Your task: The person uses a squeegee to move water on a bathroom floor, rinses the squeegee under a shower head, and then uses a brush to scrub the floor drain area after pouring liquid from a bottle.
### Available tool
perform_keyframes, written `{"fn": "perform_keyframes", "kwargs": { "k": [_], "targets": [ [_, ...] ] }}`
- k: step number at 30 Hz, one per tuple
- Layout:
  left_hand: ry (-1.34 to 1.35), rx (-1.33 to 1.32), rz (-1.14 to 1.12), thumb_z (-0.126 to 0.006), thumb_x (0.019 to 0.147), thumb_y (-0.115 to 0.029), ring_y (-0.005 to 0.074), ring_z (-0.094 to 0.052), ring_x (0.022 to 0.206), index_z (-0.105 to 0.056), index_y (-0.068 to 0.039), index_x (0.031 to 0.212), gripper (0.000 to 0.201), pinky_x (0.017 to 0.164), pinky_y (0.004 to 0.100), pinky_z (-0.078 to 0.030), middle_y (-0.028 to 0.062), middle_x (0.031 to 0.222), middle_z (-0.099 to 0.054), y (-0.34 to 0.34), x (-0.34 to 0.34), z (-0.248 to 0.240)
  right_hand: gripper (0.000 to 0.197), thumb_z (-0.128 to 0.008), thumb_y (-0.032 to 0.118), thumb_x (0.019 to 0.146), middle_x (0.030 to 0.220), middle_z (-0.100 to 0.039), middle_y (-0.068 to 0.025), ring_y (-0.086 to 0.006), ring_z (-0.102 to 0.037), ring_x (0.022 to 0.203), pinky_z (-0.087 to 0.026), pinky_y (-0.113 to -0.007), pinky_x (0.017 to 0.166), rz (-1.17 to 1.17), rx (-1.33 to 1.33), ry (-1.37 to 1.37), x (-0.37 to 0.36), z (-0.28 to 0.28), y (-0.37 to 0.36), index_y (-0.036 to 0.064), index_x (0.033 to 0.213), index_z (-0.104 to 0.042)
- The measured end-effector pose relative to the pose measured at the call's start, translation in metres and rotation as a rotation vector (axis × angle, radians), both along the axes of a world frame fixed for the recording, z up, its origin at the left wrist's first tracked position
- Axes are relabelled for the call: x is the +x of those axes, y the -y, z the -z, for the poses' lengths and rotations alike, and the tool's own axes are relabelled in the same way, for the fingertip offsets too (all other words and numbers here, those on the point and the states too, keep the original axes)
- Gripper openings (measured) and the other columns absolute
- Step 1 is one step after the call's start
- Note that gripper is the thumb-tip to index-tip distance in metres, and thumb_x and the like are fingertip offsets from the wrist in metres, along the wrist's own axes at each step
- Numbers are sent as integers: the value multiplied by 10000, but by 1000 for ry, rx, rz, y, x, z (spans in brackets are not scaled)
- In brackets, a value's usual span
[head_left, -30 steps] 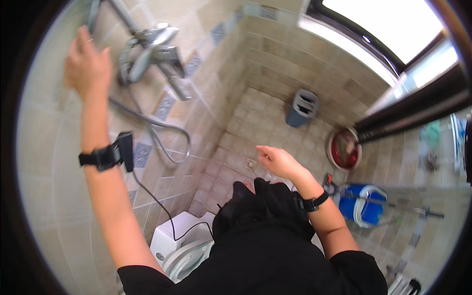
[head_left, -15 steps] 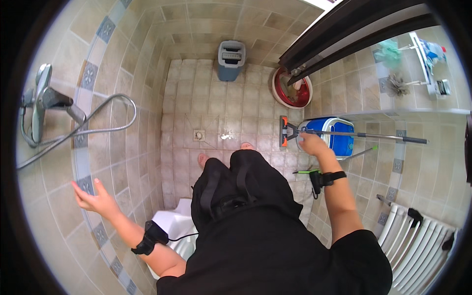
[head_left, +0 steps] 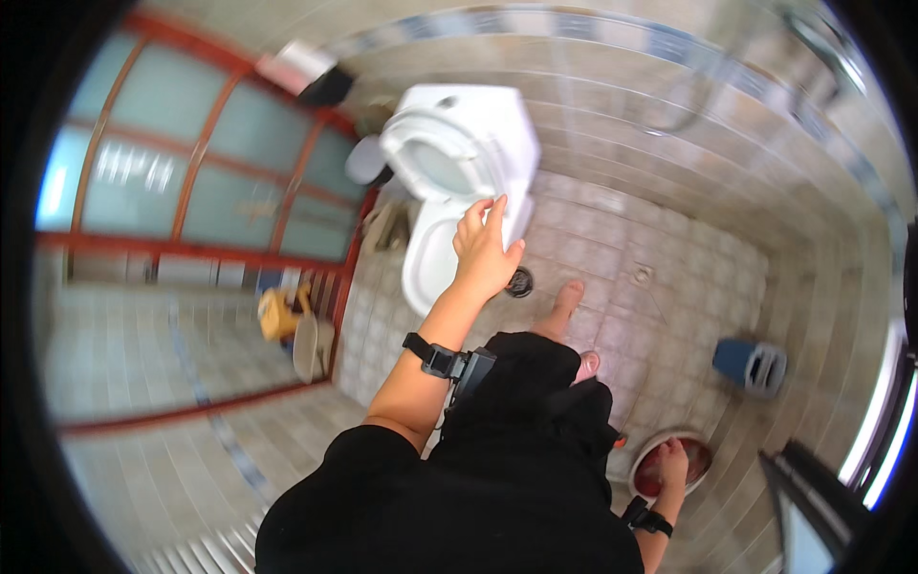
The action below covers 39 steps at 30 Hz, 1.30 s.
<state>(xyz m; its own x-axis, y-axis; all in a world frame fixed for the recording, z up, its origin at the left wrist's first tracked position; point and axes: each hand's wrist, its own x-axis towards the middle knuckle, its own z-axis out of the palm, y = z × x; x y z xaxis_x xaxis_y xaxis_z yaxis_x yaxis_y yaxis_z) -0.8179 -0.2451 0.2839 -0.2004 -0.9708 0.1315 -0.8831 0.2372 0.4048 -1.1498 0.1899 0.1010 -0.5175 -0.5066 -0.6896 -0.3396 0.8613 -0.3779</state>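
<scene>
My left hand point(head_left: 484, 251) is open, its fingers spread in front of the white toilet point(head_left: 521, 124), with nothing in it. The toilet's lid point(head_left: 392, 143) is raised and its bowl shows. Whether the fingertips touch the toilet I cannot tell. At lower right my right hand point(head_left: 674, 463) overlaps the round red basin point(head_left: 705, 457) with its pale rim. The fingers look loosely bent and apart, and no held thing shows in them. A small orange piece point(head_left: 620, 441) peeks out beside my shorts.
A blue and grey bin point(head_left: 751, 367) stands on the tiled floor point(head_left: 660, 239) at right. Near the toilet's side is a dark round floor piece point(head_left: 518, 282). Red-framed glass panels point(head_left: 249, 115) line the left. A blurred shower fitting point(head_left: 827, 48) hangs upper right.
My view has swung left: the toilet is now ahead and the shower fitting has shifted to the upper right. My right hand, earlier at the mop handle, now overlaps the red basin.
</scene>
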Motion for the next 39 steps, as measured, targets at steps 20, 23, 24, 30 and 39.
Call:
{"fn": "perform_keyframes", "kwargs": {
  "k": [20,23,24,30,39],
  "targets": [
    [-55,115,-1439,-680,700,-268,332,-381,1156,-433,-123,1283,649,952,410,-334,164,1255,-385,-430,566,81,419,-515,189,839,798,-625,-140,-185,-613,633,-484,-291,621,-1165,-319,-40,334,-5,294,-3,1209,-484],
    [-91,120,-1605,-691,693,-265,336,-388,1147,-443,-121,1274,648,951,407,-337,175,1249,-386,-504,620,80,425,-527,203,831,809,-630,-147,-189,-618,647,-489,-293,628,-1243,-302,63,464,-43,302,-2,1202,-493],
    [-123,112,-1652,-695,690,-263,338,-391,1143,-448,-120,1270,646,950,405,-338,179,1247,-385,-521,632,79,427,-532,209,829,814,-631,-150,-191,-620,652,-490,-294,630,-1239,-276,108,496,-55,302,-2,1198,-497],
    [-249,125,-1826,-696,695,-238,337,-402,1127,-448,-89,1268,642,950,394,-339,188,1244,-381,-548,681,84,409,-543,218,829,803,-638,-130,-188,-624,668,-493,-303,628,-1504,-305,63,588,-35,344,4,1177,-513],
    [-166,250,-2063,-677,695,-256,357,-395,1158,-437,-55,1267,652,962,402,-346,224,1235,-409,-588,715,110,396,-526,255,816,902,-626,-206,-358,-590,867,-474,-403,772,-1691,-156,-70,743,-41,428,20,1134,-539]
  ]
}}
